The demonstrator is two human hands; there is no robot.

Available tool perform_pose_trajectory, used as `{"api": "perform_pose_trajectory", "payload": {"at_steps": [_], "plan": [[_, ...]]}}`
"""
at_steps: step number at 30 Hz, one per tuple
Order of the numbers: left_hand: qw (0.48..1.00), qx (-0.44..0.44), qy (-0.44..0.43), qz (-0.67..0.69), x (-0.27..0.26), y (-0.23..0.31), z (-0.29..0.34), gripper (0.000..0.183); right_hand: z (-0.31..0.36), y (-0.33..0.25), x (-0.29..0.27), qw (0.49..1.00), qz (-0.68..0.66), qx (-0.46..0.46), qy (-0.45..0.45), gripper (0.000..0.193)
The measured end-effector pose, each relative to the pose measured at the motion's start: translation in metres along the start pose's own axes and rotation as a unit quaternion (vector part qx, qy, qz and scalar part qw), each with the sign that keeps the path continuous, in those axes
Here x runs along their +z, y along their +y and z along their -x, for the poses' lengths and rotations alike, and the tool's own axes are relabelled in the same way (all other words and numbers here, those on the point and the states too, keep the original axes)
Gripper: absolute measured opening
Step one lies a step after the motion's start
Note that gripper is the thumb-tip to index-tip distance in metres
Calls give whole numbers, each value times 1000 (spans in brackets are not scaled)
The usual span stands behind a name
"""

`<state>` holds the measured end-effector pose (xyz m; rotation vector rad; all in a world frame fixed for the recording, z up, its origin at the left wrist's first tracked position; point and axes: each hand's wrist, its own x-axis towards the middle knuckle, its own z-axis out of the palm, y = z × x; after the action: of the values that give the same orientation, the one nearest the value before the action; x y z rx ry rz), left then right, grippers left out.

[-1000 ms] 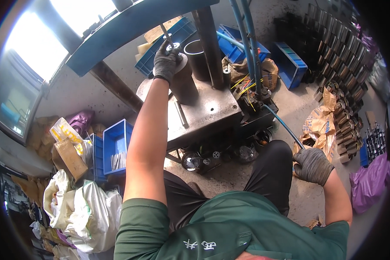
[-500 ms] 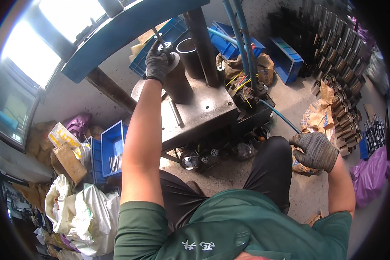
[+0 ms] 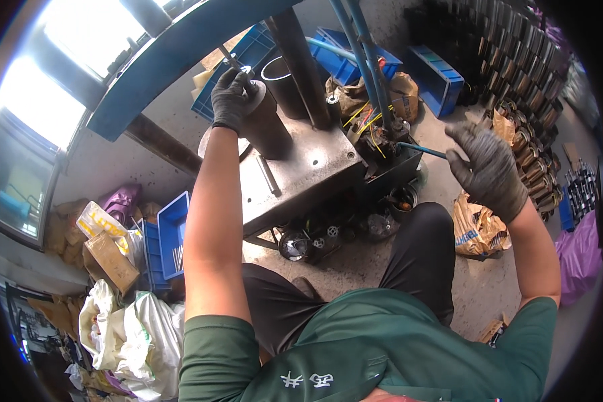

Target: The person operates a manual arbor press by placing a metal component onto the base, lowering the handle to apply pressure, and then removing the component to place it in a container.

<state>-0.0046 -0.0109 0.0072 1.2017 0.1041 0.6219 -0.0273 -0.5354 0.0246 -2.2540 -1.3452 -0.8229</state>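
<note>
My left hand (image 3: 230, 102), in a dark grey knit glove, reaches to the top of an upright dark metal cylinder (image 3: 269, 132) on the press table (image 3: 298, 179). Its fingers are closed around a slim metal rod (image 3: 228, 56) standing above the cylinder, with small shiny round pieces beside it. The grip is partly hidden by the glove. Off to the right, my gloved right hand (image 3: 490, 171) is loosely curled at the end of a blue lever (image 3: 422, 150); that end is hidden behind the thumb. A short metal bar (image 3: 269, 176) lies on the table in front of the cylinder.
A blue press beam (image 3: 181, 60) crosses above the left hand. An open pipe (image 3: 283, 84) stands behind the cylinder. Blue crates (image 3: 437, 80), a brown paper bag (image 3: 479, 226), stacked metal parts (image 3: 532, 161) and white sacks (image 3: 147, 342) surround me.
My right hand has risen with the blue lever, which now lies flatter, and its fingers look looser. My left hand stays at the cylinder top. The whole view has shifted slightly.
</note>
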Motion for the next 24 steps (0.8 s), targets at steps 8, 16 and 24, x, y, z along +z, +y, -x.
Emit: {"api": "perform_pose_trajectory", "payload": {"at_steps": [8, 16, 24], "plan": [[999, 16, 29, -2, 14, -7, -5, 24, -97, 46, 23, 993, -52, 17, 102, 33], [998, 38, 23, -47, 0, -5, -5, 24, -10, 8, -8, 968, -58, 23, -242, 31], [989, 56, -2, -136, -3, -18, -15, 17, 73, -17, -8, 893, -26, 33, -448, 28]]}}
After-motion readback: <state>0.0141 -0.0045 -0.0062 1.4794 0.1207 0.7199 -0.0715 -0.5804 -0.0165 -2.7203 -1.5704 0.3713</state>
